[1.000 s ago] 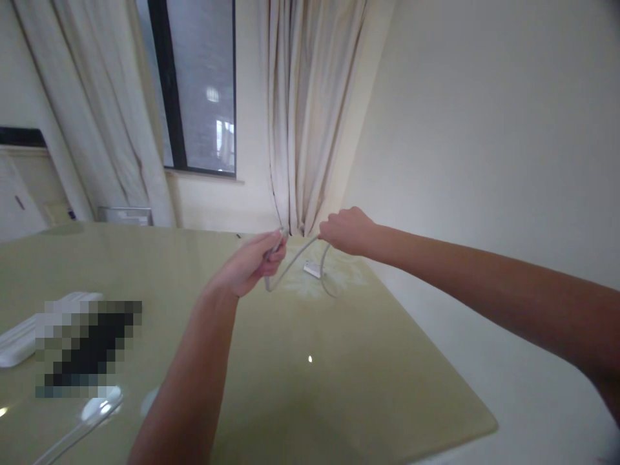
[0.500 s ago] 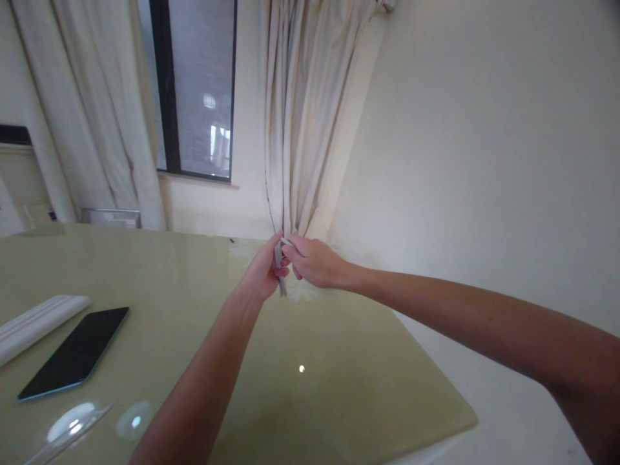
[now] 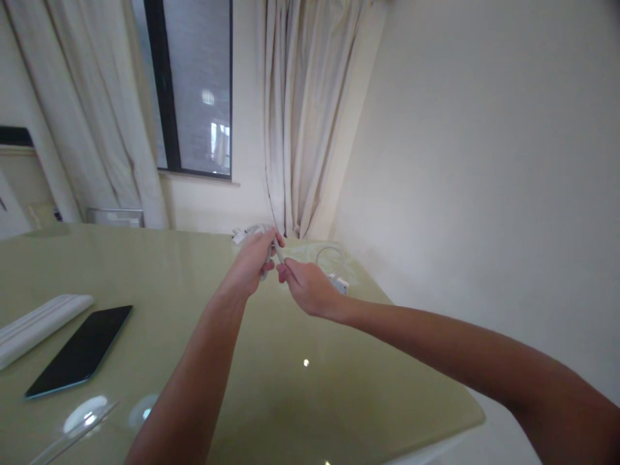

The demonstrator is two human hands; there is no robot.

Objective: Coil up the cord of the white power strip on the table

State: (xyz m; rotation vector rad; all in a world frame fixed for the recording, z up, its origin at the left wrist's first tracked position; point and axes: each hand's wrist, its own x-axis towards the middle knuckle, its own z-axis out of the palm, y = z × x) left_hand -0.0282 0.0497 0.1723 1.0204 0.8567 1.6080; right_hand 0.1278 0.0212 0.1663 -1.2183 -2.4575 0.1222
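Note:
A pale grey cable runs between my two hands above the far part of the table. My left hand is closed around a gathered part of it, and a short bend hangs below the fingers. Thumb and fingers of my right hand pinch the cable just to the right. Beyond my left hand a white plug with prongs shows at the table's far edge. A white block-shaped connector lies behind my right wrist, beside a thin loop of cable.
On the left of the glossy greenish table lie a dark tablet-like slab and a long white case or bar. A clear, thin object is at the front left. Curtains hang behind, and a wall stands on the right.
My hands have shifted slightly left, and my right hand has come lower and drawn the cable out toward me. The plug and the white connector have come into view.

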